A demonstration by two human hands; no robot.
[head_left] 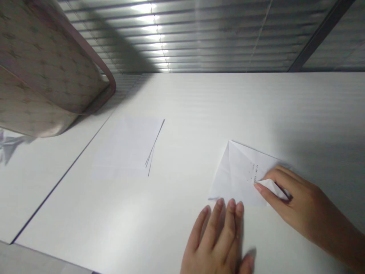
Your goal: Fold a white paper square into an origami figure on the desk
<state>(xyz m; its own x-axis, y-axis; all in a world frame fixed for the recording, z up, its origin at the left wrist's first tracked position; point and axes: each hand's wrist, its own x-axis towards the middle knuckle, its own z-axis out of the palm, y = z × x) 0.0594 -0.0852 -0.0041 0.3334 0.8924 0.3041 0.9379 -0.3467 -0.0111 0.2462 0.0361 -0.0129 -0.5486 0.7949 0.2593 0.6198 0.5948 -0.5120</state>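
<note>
A white sheet of paper [238, 175] with crease lines and a small patch of dark print lies on the white table. My right hand [298, 198] pinches a folded-over corner of this sheet between thumb and fingers, at its right side. Fingers stretched out, my left hand [219, 239] rests flat by the near edge of the sheet, its fingertips at that edge. Part of the sheet's right side is hidden under my right hand.
Several loose white sheets [128, 146] lie in a slightly fanned stack on the left. A patterned bag [51, 72] stands at the back left, with crumpled or folded paper [10, 144] beside it. Window blinds [213, 38] border the far table edge. A dark seam [62, 186] crosses the table.
</note>
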